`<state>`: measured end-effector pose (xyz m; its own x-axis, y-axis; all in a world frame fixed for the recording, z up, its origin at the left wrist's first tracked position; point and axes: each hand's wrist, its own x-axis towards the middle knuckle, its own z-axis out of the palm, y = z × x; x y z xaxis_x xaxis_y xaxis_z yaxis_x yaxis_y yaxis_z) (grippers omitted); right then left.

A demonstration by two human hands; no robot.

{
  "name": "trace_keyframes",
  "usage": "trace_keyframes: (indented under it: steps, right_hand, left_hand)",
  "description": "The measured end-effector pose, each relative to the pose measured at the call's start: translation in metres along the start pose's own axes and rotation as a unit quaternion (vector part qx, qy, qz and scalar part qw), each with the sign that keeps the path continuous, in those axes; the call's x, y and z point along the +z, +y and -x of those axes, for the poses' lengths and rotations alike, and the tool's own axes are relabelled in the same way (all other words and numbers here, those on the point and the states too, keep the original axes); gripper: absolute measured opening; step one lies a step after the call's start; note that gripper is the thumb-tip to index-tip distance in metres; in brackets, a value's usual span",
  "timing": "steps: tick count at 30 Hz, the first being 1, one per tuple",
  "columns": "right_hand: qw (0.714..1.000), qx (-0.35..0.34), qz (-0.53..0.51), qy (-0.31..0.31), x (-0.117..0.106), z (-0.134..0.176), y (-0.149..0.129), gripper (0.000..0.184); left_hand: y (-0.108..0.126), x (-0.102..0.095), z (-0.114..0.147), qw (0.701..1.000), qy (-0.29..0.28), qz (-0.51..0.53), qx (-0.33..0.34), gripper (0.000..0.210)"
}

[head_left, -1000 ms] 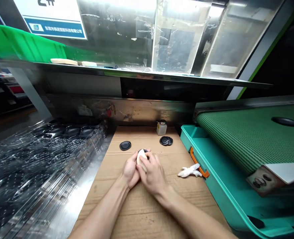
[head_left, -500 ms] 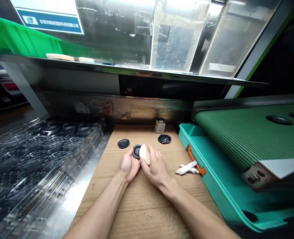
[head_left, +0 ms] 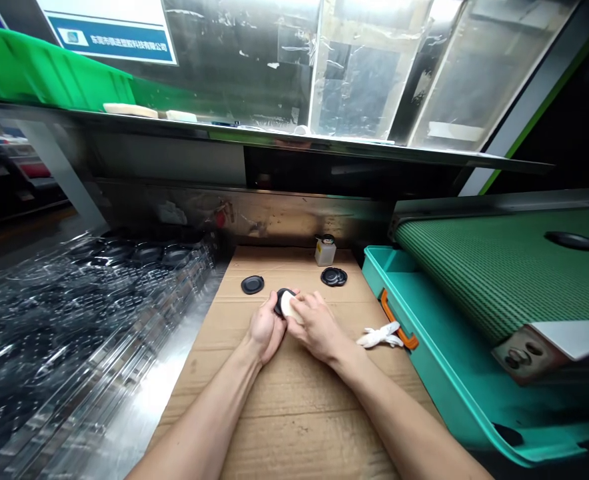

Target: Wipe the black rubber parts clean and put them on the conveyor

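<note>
My left hand (head_left: 267,327) is closed round the edge of a round black plastic lid (head_left: 278,303), held above the cardboard (head_left: 294,407). In my right hand (head_left: 317,323) is a cream-white sponge pad (head_left: 288,307), pressed against the face of that lid and covering part of it. Another black lid (head_left: 252,285) lies on the cardboard to the left, beyond my left hand. Farther right sit a few overlapping black lids (head_left: 333,277), and behind them stands a small translucent bottle (head_left: 325,251) with a dark top.
A white cloth glove (head_left: 379,335) lies beside a teal bin (head_left: 424,373) with an orange handle (head_left: 398,320). Above the bin runs a green conveyor belt (head_left: 499,260) carrying black pieces. Stacked clear trays (head_left: 89,347) fill the left side. A metal shelf (head_left: 274,139) crosses overhead.
The sponge pad has moved onto the face of the black lid, and my right fingers now reach farther over the pad. The view has shifted slightly.
</note>
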<state>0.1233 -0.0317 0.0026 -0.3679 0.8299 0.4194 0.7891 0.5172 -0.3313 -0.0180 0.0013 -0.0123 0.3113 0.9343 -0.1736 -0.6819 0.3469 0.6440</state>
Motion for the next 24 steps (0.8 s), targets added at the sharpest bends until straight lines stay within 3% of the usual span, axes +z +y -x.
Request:
trace_keyframes:
  steps: [4,9,11,15,24]
  right_hand:
    - [0.999,-0.03,-0.004,-0.037,-0.0013,0.0007,0.0023,0.016]
    - [0.999,-0.026,-0.009,-0.024,-0.0025,-0.0011,0.0025,0.018]
    - [0.999,-0.026,-0.027,-0.006,-0.0017,-0.0029,0.0015,0.023]
    - [0.994,0.045,-0.042,0.088,0.001,-0.0043,0.0015,0.032]
    - [0.992,0.081,-0.027,0.096,0.0047,-0.003,-0.0064,0.033]
  left_hand:
    - [0.0009,0.0004,0.0001,1.0,0.01,0.001,-0.01,0.035]
    - [-0.0002,0.0031,0.0015,1.0,0.003,-0.005,-0.019,0.036]
    - [-0.0024,0.0049,0.0028,1.0,-0.004,0.002,-0.025,0.036]
    - [-0.0061,0.0075,0.0041,0.999,-0.025,0.015,-0.032,0.036]
    - [-0.0059,0.0079,0.0037,0.999,-0.007,0.03,-0.016,0.034]
